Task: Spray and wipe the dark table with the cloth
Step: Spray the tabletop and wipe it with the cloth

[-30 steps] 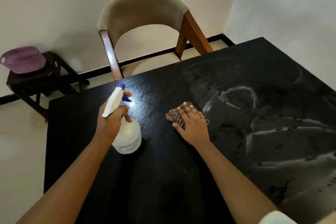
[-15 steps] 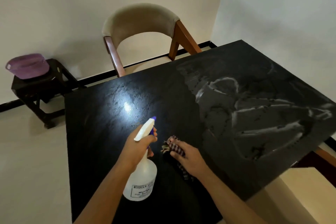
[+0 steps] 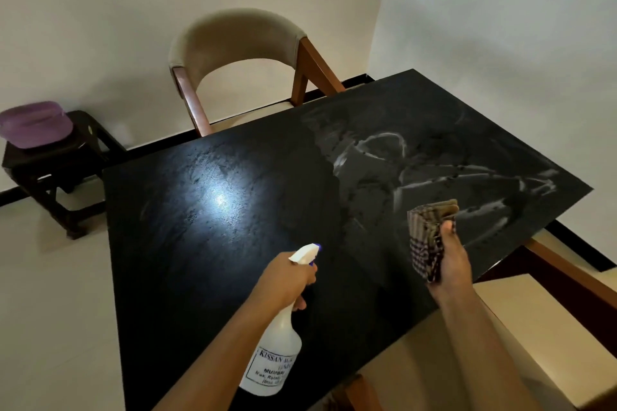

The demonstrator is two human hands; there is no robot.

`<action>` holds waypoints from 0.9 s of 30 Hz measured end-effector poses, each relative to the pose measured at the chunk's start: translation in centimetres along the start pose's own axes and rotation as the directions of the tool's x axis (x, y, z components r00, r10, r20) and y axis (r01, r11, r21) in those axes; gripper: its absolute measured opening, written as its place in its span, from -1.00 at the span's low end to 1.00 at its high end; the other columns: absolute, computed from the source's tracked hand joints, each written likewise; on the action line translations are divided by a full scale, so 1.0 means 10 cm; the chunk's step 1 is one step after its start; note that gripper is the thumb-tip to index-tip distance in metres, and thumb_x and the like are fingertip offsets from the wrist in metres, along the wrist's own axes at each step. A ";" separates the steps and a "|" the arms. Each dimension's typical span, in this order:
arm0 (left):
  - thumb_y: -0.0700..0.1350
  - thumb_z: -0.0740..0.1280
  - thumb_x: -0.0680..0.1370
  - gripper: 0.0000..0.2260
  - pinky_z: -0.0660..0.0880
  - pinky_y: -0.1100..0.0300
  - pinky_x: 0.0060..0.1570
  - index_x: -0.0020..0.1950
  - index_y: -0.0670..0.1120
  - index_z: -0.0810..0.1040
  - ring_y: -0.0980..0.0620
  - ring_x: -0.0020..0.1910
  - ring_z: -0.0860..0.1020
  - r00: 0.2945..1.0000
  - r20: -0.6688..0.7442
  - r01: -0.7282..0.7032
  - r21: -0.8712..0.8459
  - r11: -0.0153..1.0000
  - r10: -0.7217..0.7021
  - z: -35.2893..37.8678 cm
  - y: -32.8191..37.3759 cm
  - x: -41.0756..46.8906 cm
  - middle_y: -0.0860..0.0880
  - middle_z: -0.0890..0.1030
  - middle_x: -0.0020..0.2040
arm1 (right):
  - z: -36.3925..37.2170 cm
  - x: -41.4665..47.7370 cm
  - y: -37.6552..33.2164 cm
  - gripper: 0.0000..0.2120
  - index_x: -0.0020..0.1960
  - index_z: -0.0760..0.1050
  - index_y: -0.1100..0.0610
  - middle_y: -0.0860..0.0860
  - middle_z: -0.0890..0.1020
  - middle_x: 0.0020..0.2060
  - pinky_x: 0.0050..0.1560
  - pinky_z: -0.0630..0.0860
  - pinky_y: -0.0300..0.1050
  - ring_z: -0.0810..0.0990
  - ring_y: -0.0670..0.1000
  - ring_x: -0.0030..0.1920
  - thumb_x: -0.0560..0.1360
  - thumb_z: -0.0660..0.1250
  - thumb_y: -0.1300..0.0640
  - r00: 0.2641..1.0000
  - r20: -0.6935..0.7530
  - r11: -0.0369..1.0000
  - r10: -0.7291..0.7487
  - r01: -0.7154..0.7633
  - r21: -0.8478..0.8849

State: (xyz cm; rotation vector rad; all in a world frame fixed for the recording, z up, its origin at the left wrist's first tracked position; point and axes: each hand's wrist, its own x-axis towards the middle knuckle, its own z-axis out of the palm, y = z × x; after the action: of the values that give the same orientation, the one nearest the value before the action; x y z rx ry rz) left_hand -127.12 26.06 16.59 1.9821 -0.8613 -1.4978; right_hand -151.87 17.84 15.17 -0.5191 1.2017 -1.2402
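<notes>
The dark table point(image 3: 207, 243) fills the middle of the view, with pale wet streaks on its right half and a light glare on the left half. My left hand point(image 3: 283, 280) grips the neck of a white spray bottle point(image 3: 275, 360) with a blue nozzle, held over the table's near part and pointing away from me. My right hand point(image 3: 450, 260) holds a folded checked cloth point(image 3: 427, 237) lifted above the table's right side, clear of the surface.
A beige upholstered wooden chair point(image 3: 240, 40) stands at the table's far edge. A dark stool point(image 3: 56, 170) carrying a purple cap point(image 3: 33, 123) sits at the left by the wall. Another wooden chair point(image 3: 567, 277) shows at the lower right. White walls close the corner.
My right hand has lifted the cloth off the table and swung it right. The bottle has been pulled back towards me and the view has drawn back from the table.
</notes>
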 end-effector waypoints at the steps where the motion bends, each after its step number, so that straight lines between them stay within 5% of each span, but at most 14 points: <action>1: -0.18 0.30 0.44 -0.82 0.49 0.14 -0.36 0.04 -0.13 0.52 -0.05 -0.50 0.53 1.000 -0.022 0.002 0.038 0.999 -0.001 0.06 0.02 0.02 -0.11 0.65 -0.12 | -0.04 0.02 -0.02 -0.33 0.25 0.49 0.03 0.09 0.61 0.17 0.22 0.45 0.13 0.56 0.12 0.18 0.25 0.43 -0.28 1.000 -0.005 0.999 -0.029 0.028 -0.034; 4: -0.15 0.28 0.48 -0.87 0.46 0.20 -0.42 0.02 -0.06 0.50 0.02 -0.57 0.49 0.992 -0.116 -0.034 0.106 0.994 0.047 0.15 0.07 0.02 -0.07 0.63 -0.25 | -0.08 0.06 0.02 -0.62 0.20 0.50 -0.06 -0.03 0.59 0.13 0.31 0.37 0.13 0.53 0.06 0.19 0.45 0.33 -0.20 0.993 0.058 0.955 -0.103 0.115 -0.273; 6: -0.19 0.28 0.46 -0.91 0.46 0.18 -0.43 -0.09 -0.07 0.55 0.01 -0.58 0.48 0.979 -0.171 -0.099 0.061 0.993 0.109 0.15 0.05 -0.02 -0.10 0.61 -0.29 | -0.01 0.04 0.17 -0.77 0.21 0.46 -0.09 -0.11 0.56 0.10 0.26 0.36 -0.02 0.51 -0.01 0.19 0.56 0.25 -0.05 0.977 0.128 0.817 -0.169 0.212 -0.537; 9: -0.22 0.30 0.36 -0.87 0.46 0.16 -0.47 -0.16 -0.07 0.61 -0.02 -0.55 0.48 0.946 -0.239 -0.250 -0.100 0.963 0.221 0.09 0.01 -0.09 -0.14 0.64 -0.20 | 0.14 0.04 0.54 -0.70 0.27 0.49 0.01 -0.06 0.58 0.20 0.30 0.32 -0.23 0.51 -0.06 0.24 0.54 0.29 0.02 0.787 0.541 0.400 -0.297 0.617 -0.678; 11: -0.21 0.25 0.29 -0.76 0.43 0.18 -0.52 -0.13 -0.05 0.63 -0.01 -0.55 0.46 0.907 -0.300 -0.355 -0.170 0.919 0.295 0.07 -0.02 -0.07 -0.13 0.66 -0.15 | 0.20 0.17 0.88 -0.59 0.29 0.50 0.05 0.00 0.54 0.28 0.34 0.31 -0.16 0.47 -0.01 0.31 0.50 0.27 -0.08 0.631 0.767 0.040 -0.118 0.774 -0.631; 13: -0.23 0.22 0.29 -0.71 0.43 0.19 -0.52 -0.09 -0.05 0.64 0.00 -0.56 0.45 0.862 -0.353 -0.444 -0.175 0.879 0.364 0.03 -0.03 -0.04 -0.09 0.67 -0.13 | 0.31 0.37 1.12 -0.52 0.34 0.46 0.01 -0.02 0.46 0.37 0.34 0.34 0.01 0.39 -0.01 0.39 0.50 0.17 -0.16 0.537 0.843 -0.170 -0.024 0.829 -0.533; 15: -0.25 0.21 0.31 -0.71 0.45 0.18 -0.48 -0.07 -0.09 0.63 0.00 -0.56 0.45 0.812 -0.392 -0.516 -0.134 0.846 0.433 -0.01 -0.03 0.00 -0.05 0.67 -0.11 | 0.50 0.64 1.14 -0.46 0.37 0.43 0.00 -0.02 0.41 0.41 0.35 0.32 0.10 0.35 0.00 0.42 0.50 0.09 -0.22 0.538 0.843 -0.211 -0.012 0.823 -0.528; 19: -0.32 0.18 0.30 -0.64 0.46 0.20 -0.45 -0.01 -0.08 0.62 -0.02 -0.50 0.47 0.736 -0.431 -0.617 -0.109 0.779 0.522 -0.06 -0.01 0.11 0.00 0.67 -0.07 | 0.84 1.30 0.98 -0.46 0.45 0.31 0.00 -0.02 0.26 0.50 0.46 0.10 0.14 0.17 0.01 0.50 0.54 0.15 -0.20 0.701 0.711 -0.203 -0.057 0.689 -0.696; 21: -0.32 0.18 0.32 -0.58 0.49 0.19 -0.44 0.00 0.08 0.61 0.00 -0.48 0.50 0.710 -0.444 -0.643 -0.093 0.760 0.546 -0.05 0.00 0.15 0.03 0.67 -0.04 | 0.89 1.33 0.98 -0.45 0.47 0.28 0.00 -0.01 0.23 0.51 0.46 0.04 0.08 0.13 0.01 0.51 0.55 0.19 -0.19 0.737 0.669 -0.224 -0.094 0.639 -0.735; 23: -0.32 0.18 0.33 -0.52 0.52 0.18 -0.41 -0.03 0.22 0.59 0.00 -0.49 0.51 0.691 -0.451 -0.660 -0.077 0.747 0.564 -0.03 -0.01 0.16 0.04 0.67 -0.02 | 0.80 1.09 1.05 -0.43 0.46 0.30 0.01 0.03 0.27 0.49 0.45 0.07 0.07 0.17 0.04 0.50 0.53 0.18 -0.22 0.682 0.727 -0.249 -0.076 0.693 -0.676; 27: -0.34 0.17 0.29 -0.52 0.49 0.21 -0.36 0.00 0.14 0.59 0.03 -0.52 0.51 0.639 -0.462 -0.712 -0.052 0.700 0.615 -0.02 -0.08 0.18 -0.03 0.68 -0.03 | 0.27 0.32 1.20 -0.40 0.47 0.29 -0.01 -0.01 0.24 0.50 0.44 0.09 0.04 0.15 0.00 0.51 0.54 0.05 -0.29 0.427 0.897 -0.234 0.113 0.889 -0.394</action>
State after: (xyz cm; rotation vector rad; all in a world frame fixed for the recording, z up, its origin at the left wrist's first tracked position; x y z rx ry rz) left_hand -126.48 25.24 14.92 1.4581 -1.0216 -0.6647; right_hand -144.68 17.93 4.71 -2.7127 0.9047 -0.2053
